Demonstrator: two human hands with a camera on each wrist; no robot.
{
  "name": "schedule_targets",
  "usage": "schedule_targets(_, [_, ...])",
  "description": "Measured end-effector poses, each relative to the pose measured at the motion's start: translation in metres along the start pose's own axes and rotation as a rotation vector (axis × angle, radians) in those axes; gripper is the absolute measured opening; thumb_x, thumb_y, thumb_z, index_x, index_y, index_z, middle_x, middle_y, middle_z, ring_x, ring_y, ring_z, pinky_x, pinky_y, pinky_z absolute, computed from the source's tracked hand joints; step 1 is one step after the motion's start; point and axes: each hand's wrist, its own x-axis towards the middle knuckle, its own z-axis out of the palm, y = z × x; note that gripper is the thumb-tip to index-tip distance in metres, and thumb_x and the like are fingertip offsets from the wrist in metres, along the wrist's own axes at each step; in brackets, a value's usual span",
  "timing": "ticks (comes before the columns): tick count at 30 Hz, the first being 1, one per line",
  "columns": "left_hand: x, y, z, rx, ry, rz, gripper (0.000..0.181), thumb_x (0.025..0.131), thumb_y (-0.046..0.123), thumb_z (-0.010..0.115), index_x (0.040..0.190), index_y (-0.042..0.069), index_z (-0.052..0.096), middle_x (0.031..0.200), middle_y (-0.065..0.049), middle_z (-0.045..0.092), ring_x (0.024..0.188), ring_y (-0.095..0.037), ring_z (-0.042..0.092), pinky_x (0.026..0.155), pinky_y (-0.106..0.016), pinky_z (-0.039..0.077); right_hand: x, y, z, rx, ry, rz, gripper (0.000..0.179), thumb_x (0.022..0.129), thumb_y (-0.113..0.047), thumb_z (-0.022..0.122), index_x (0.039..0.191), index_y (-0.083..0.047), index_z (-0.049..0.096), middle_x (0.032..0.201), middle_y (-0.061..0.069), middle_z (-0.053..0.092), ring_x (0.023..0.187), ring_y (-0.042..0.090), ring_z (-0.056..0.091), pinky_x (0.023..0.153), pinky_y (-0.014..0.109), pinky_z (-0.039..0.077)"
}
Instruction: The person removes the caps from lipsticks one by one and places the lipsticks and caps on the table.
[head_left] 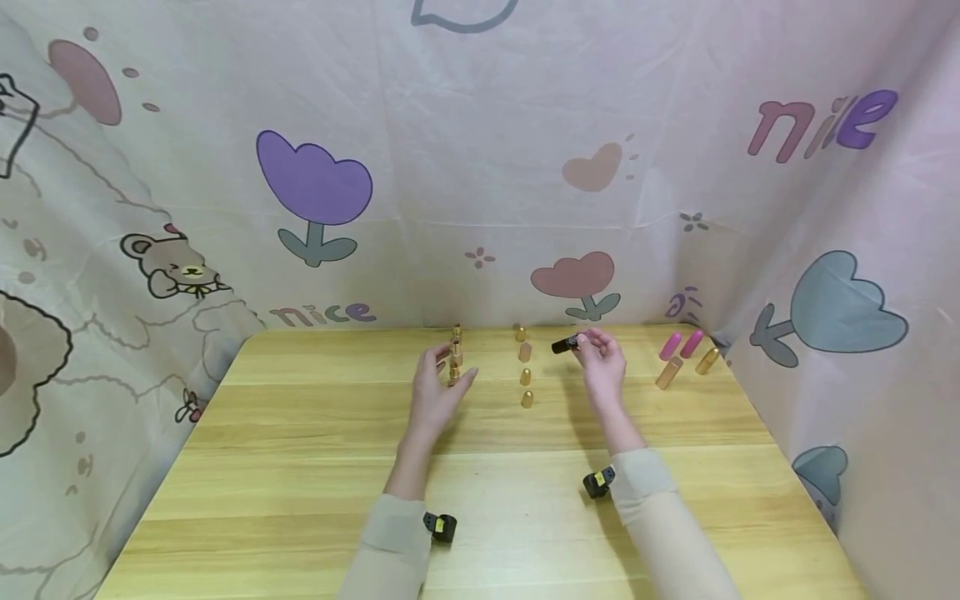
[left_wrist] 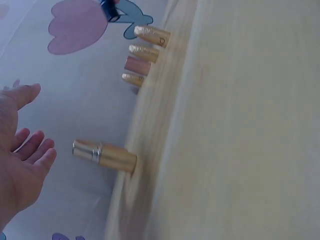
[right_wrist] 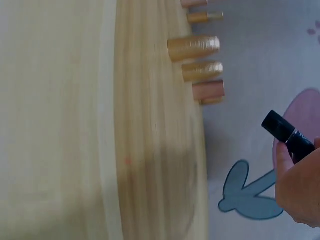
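My right hand (head_left: 603,367) grips a black lipstick tube (head_left: 565,344) and holds it above the table's far part; its squared end (right_wrist: 276,125) points out past the fingers in the right wrist view. Close by the left-hand row of gold lipstick bases (head_left: 454,374) is my left hand (head_left: 435,400), thumb and fingers spread apart. In the left wrist view that hand (left_wrist: 22,155) has nothing between its fingers, and an upright gold lipstick base (left_wrist: 117,157) stands beyond the fingertips.
Between the hands runs a row of upright gold bullet-shaped caps (head_left: 527,400) with a rose-coloured one (head_left: 525,352) among them. To the right stand two pink tubes (head_left: 671,346), a rose-gold tube (head_left: 669,372) and a gold tube (head_left: 707,361). A printed curtain (head_left: 480,167) hangs behind the table.
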Motion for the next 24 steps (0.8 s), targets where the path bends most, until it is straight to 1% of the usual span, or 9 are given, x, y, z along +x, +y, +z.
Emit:
schedule_targets(5, [0.005, 0.009, 0.010, 0.035, -0.023, 0.088, 0.069, 0.095, 0.016, 0.083, 0.151, -0.003, 0.046, 0.149, -0.026, 0.053, 0.137, -0.050, 0.054, 0.119, -0.061, 0.049, -0.013, -0.001, 0.011, -0.004, -0.057, -0.007, 0.038, 0.104, 0.002, 0.062, 0.140, 0.009, 0.051, 0.120, 0.007, 0.061, 0.102, 0.006, 0.070, 0.099, 0.023, 0.063])
schedule_targets(9, [0.009, 0.016, 0.019, 0.060, -0.057, 0.143, 0.068, 0.094, 0.014, 0.083, 0.149, -0.004, 0.048, 0.148, -0.025, 0.055, 0.139, -0.046, 0.054, 0.123, -0.057, 0.047, -0.024, 0.001, 0.019, -0.006, -0.109, -0.030, 0.037, 0.104, 0.004, 0.062, 0.139, 0.012, 0.051, 0.119, 0.008, 0.061, 0.100, 0.006, 0.071, 0.097, 0.025, 0.064])
schedule_targets(12, [0.012, 0.020, 0.025, 0.090, -0.090, 0.159, 0.068, 0.094, 0.015, 0.083, 0.149, -0.004, 0.048, 0.149, -0.024, 0.055, 0.141, -0.042, 0.054, 0.125, -0.053, 0.045, -0.030, 0.004, 0.023, -0.003, -0.151, -0.043, 0.037, 0.103, 0.005, 0.062, 0.138, 0.014, 0.051, 0.118, 0.009, 0.062, 0.099, 0.006, 0.073, 0.095, 0.026, 0.065])
schedule_targets(16, [0.014, 0.024, 0.032, 0.127, -0.133, 0.173, 0.068, 0.094, 0.015, 0.083, 0.150, -0.002, 0.050, 0.150, -0.021, 0.057, 0.139, -0.040, 0.056, 0.123, -0.051, 0.048, -0.038, 0.007, 0.028, -0.004, -0.195, -0.039, 0.038, 0.103, 0.004, 0.064, 0.137, 0.015, 0.052, 0.115, 0.008, 0.064, 0.098, 0.007, 0.074, 0.094, 0.027, 0.066])
schedule_targets(20, [0.014, 0.025, 0.040, 0.148, -0.157, 0.212, 0.063, 0.093, 0.012, 0.084, 0.148, 0.002, 0.056, 0.148, -0.018, 0.060, 0.134, -0.039, 0.060, 0.115, -0.051, 0.055, -0.046, 0.009, 0.032, -0.014, -0.219, -0.026, 0.037, 0.103, 0.003, 0.065, 0.136, 0.013, 0.054, 0.113, 0.006, 0.065, 0.097, 0.007, 0.074, 0.093, 0.028, 0.066])
schedule_targets(24, [0.013, 0.025, 0.047, 0.146, -0.192, 0.230, 0.057, 0.093, 0.010, 0.083, 0.144, 0.002, 0.060, 0.142, -0.019, 0.063, 0.126, -0.040, 0.064, 0.106, -0.053, 0.061, -0.051, 0.011, 0.036, -0.041, -0.222, -0.015, 0.036, 0.102, 0.002, 0.066, 0.135, 0.012, 0.055, 0.112, 0.005, 0.066, 0.095, 0.007, 0.074, 0.092, 0.029, 0.067])
